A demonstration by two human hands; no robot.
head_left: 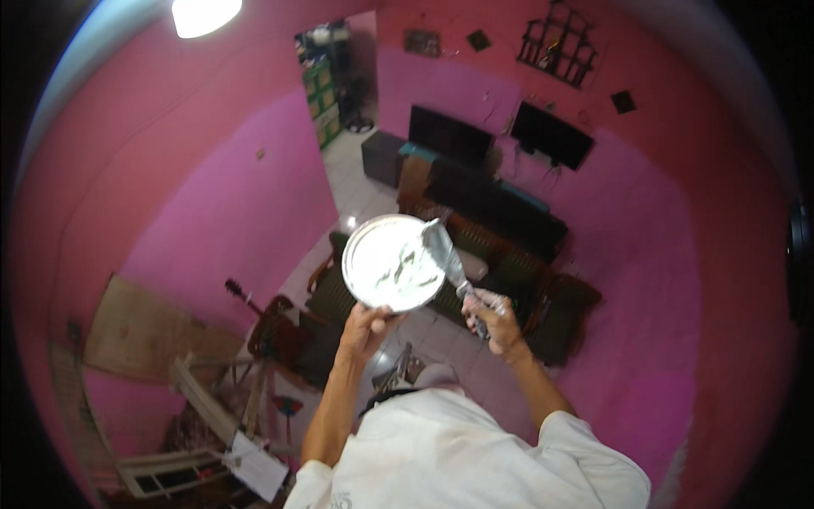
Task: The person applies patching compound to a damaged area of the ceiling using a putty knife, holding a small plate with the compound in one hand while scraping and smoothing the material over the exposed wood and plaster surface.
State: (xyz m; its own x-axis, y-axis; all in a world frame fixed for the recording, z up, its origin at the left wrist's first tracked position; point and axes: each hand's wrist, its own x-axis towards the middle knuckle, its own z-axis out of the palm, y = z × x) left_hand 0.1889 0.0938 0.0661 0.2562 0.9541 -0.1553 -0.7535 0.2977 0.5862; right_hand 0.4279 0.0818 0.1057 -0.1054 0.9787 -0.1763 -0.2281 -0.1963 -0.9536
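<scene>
My left hand [370, 329] grips the near rim of a round white tub [346, 265], with the thumb on the outside. White paste [390, 259] fills the tub, its surface dug up and streaked darker near the middle. In my right hand [498, 322] is a putty knife [443, 252], my fingers wrapped round its handle. The blade leans over the tub's right edge, with some white paste at its tip. White smears mark the fingers of my right hand.
Beyond the tub stand a wooden sofa with dark cushions [483, 242] and a flat screen [553, 136] on the pink wall [627, 237]. A guitar [243, 293] leans at the left. Wooden frames [203, 399] stand at lower left. A lamp [206, 17] glows overhead.
</scene>
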